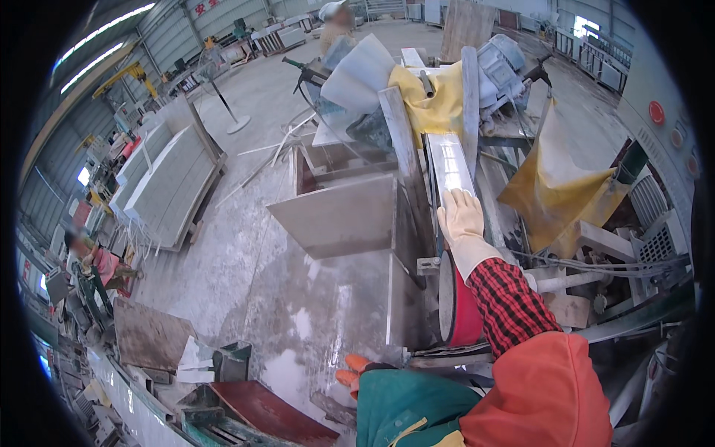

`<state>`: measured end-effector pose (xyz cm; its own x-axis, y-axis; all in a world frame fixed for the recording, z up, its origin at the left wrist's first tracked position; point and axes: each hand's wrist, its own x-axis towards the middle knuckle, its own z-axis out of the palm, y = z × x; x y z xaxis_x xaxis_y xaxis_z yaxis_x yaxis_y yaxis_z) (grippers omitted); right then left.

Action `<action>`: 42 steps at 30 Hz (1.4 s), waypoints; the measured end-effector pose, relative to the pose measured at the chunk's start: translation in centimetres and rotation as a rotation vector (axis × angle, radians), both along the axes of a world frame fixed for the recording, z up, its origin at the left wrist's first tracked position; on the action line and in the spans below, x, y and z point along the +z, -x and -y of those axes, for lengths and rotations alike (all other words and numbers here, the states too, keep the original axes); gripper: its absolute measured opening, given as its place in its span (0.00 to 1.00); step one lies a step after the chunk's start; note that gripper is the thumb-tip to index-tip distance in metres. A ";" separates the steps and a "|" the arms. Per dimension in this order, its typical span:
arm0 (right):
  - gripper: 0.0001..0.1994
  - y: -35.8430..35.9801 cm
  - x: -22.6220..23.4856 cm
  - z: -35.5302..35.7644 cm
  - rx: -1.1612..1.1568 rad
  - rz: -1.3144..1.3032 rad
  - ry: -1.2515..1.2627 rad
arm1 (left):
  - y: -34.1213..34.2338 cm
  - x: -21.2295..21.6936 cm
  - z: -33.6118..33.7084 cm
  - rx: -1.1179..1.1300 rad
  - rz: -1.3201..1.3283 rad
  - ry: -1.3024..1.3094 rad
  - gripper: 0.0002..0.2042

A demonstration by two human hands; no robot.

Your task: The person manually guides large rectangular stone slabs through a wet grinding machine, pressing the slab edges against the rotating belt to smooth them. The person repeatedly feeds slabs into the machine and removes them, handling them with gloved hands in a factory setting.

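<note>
My right hand [462,218], in a pale cream glove, lies palm down with its fingers stretched forward. It rests on the near end of a long, narrow, glossy light-coloured strip [448,156]. The strip lies lengthwise on a narrow machine bed, its far end by a yellow sheet [432,97] hung between two upright boards. Just below my wrist is a red drum [465,305] at the near end of the bed. A checked red and black sleeve and an orange-red oversleeve cover my right arm. My left hand is out of the picture.
Grey panels [339,216] stand left of the bed. A yellow-stained sheet [566,186] hangs at right, near a control panel with a red button [655,112]. Stacked slabs [167,179] stand at left. One person [337,26] is behind the machine, another [104,261] far left.
</note>
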<state>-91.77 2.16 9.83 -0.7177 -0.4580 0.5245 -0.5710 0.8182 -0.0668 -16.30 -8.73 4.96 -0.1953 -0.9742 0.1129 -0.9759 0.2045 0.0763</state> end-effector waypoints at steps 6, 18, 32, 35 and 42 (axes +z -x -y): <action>0.19 -0.7 0.1 -0.2 0.001 0.001 -0.004 | -0.4 -0.3 0.2 0.007 0.027 -0.008 0.19; 0.18 -1.5 -0.6 -0.8 0.038 -0.101 0.043 | 0.2 0.6 0.0 0.045 0.034 -0.037 0.20; 0.18 -2.8 -0.7 -1.4 0.067 -0.109 0.067 | 0.2 0.6 0.0 0.015 0.013 -0.021 0.19; 0.18 -3.1 -0.7 -1.6 0.067 -0.107 0.060 | -0.2 0.0 0.0 0.027 0.025 -0.017 0.19; 0.18 -4.4 0.1 -2.0 0.067 -0.059 0.047 | -0.8 -0.5 0.1 0.015 0.032 -0.028 0.19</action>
